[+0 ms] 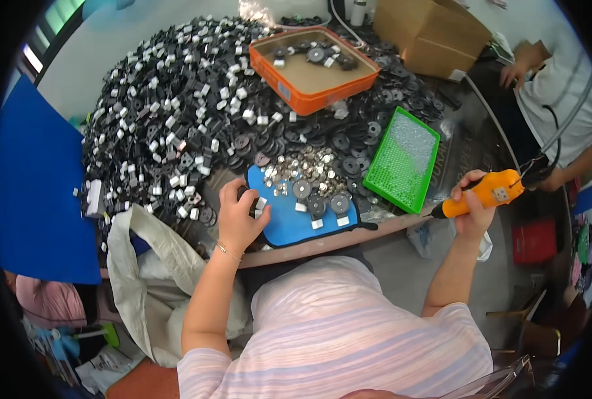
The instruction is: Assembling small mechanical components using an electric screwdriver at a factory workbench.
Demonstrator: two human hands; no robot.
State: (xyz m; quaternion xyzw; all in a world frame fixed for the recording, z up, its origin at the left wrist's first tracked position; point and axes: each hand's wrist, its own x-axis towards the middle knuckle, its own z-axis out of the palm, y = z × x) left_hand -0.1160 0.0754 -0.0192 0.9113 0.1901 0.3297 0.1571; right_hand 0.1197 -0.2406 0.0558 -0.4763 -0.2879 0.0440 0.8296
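Observation:
My right hand (475, 211) is wrapped round an orange electric screwdriver (498, 189), its dark tip pointing left past the table's edge. A cord runs up from its rear end. At the left edge of a blue mat (282, 223), my left hand (238, 218) pinches a small black part with a white block (260, 204); the fingers hide much of it. Several black round parts with white blocks (317, 207) lie on the mat. Behind them is a heap of small shiny metal pieces (309, 169). A green perforated tray (405, 159), with many small pieces in it, sits to the right.
A large pile of black and white parts (176, 113) covers the table's left and back. An orange-rimmed box (309, 100) holds more parts. Farther back stands a cardboard box (432, 36). A white sack (156, 266) hangs at the left front. Another person (562, 100) sits at right.

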